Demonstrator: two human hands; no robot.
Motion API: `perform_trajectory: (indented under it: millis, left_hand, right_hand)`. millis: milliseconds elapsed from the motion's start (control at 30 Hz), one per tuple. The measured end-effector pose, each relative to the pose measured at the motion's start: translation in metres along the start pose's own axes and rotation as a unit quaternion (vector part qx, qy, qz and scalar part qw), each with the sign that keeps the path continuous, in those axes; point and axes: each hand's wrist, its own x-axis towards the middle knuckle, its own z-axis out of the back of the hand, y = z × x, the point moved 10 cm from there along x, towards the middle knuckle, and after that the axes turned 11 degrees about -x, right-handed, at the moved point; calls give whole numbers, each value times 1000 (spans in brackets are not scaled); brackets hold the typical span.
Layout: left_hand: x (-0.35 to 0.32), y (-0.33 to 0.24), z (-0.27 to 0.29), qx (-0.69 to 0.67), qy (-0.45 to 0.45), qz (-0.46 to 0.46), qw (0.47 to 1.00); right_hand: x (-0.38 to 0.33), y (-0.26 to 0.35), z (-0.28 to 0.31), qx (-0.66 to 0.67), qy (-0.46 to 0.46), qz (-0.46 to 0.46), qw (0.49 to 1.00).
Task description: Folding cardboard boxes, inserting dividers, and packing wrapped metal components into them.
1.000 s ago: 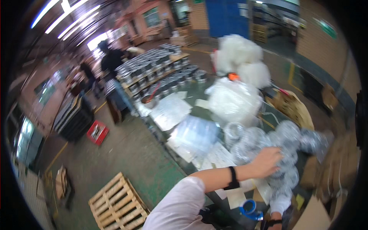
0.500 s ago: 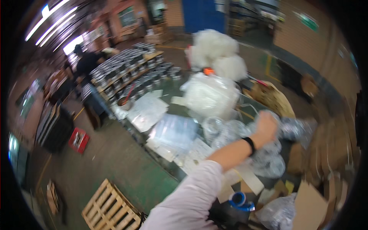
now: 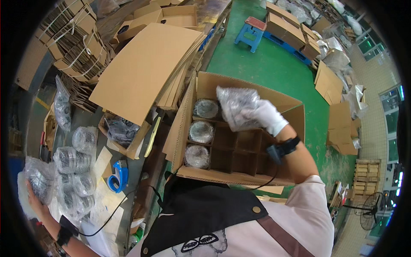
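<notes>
My right hand [image 3: 272,119], in a white glove, grips a bubble-wrapped bundle [image 3: 239,105]; what is inside cannot be made out. The hand holds it over the back of an open cardboard box [image 3: 182,128] with cardboard dividers [image 3: 233,154]. Three round bubble-wrapped items [image 3: 199,132] sit in the box's left column. Far to the left, my bare left hand [image 3: 37,203] is closed against the side of another bubble-wrapped item [image 3: 39,179] on the workbench. Its fingers are partly hidden by the wrap.
Beside the left hand stand several wrapped round items [image 3: 72,160] and a blue tape dispenser [image 3: 117,176]. Flat cardboard [image 3: 145,68] leans behind the box, with bundled cardboard [image 3: 70,38] farther left. A blue stool [image 3: 250,34] stands on the green floor.
The view has swung right from the bench to the divided box. My left hand, earlier reaching among the wrapped items, now appears at the far left; my right hand and its bundle have come into view.
</notes>
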Motion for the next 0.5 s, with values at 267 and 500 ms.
perform_trajectory:
  millis: [267, 500]
  left_hand:
    - [-283, -70, -221, -6, 276, -19, 961]
    - [-545, 9, -552, 180, 775, -180, 579]
  right_hand:
    - [7, -23, -186, -497, 13, 276, 823]
    - [16, -8, -89, -162, 89, 273, 944]
